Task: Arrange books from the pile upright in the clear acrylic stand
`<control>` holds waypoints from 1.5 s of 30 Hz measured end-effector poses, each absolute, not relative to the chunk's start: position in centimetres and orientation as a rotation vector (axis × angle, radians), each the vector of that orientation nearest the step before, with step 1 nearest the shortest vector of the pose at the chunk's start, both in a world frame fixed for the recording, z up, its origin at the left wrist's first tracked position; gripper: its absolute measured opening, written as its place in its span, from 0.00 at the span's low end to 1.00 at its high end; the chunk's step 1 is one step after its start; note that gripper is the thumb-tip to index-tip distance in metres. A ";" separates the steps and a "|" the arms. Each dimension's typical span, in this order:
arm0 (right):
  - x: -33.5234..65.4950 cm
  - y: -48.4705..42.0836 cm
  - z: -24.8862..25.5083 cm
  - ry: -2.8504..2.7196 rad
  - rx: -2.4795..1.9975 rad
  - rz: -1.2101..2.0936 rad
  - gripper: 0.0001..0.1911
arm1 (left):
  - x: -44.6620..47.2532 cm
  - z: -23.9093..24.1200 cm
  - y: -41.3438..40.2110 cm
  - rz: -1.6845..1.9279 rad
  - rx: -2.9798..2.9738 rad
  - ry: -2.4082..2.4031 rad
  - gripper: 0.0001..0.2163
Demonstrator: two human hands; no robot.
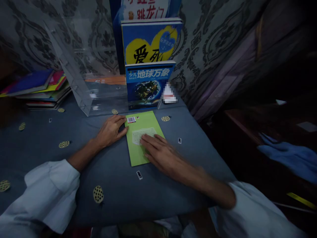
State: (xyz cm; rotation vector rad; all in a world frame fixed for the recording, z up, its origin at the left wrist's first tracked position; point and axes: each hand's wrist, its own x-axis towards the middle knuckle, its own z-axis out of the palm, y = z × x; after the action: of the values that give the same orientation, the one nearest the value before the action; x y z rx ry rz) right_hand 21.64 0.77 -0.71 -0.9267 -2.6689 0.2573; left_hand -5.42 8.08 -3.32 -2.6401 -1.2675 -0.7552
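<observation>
A thin green book (pixel 138 127) lies face down on the blue-grey tablecloth (pixel 119 188), its barcode at the top left corner. My left hand (pixel 112 130) rests at the book's left edge, fingers curled loosely against it. My right hand (pixel 160 152) lies flat on the lower right part of the cover, fingers stretched out toward the white text panel. Both arms wear white sleeves.
Three blue books (pixel 148 84) stand upright against the patterned wall behind the green one. A clear acrylic stand (pixel 81 89) lies tilted to their left. A stack of colourful books (pixel 39 87) sits at far left. The table's right edge drops to dark furniture with a blue cloth (pixel 289 157).
</observation>
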 end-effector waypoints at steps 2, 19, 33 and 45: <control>19.2 3.0 -1.3 -2.722 -0.931 0.277 0.25 | -5.4 -3.3 8.0 -0.770 -2.634 -1.268 0.14; 20.6 10.4 -3.1 -2.576 -1.303 0.221 0.43 | -5.1 -3.1 7.8 -0.779 -2.614 -1.293 0.13; 22.9 11.6 -4.2 -2.472 -1.256 0.308 0.38 | -5.2 -3.4 7.9 -0.865 -2.645 -1.252 0.13; 23.9 12.4 -4.5 -2.295 -1.141 0.497 0.29 | -5.1 -3.2 8.0 -0.836 -2.672 -1.259 0.13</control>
State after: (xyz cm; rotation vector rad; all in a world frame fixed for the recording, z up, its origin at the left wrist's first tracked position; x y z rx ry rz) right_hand 23.86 12.43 -4.54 -1.1406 -2.2953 0.4970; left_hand -5.07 8.03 -3.18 -2.6721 -1.2589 -0.8363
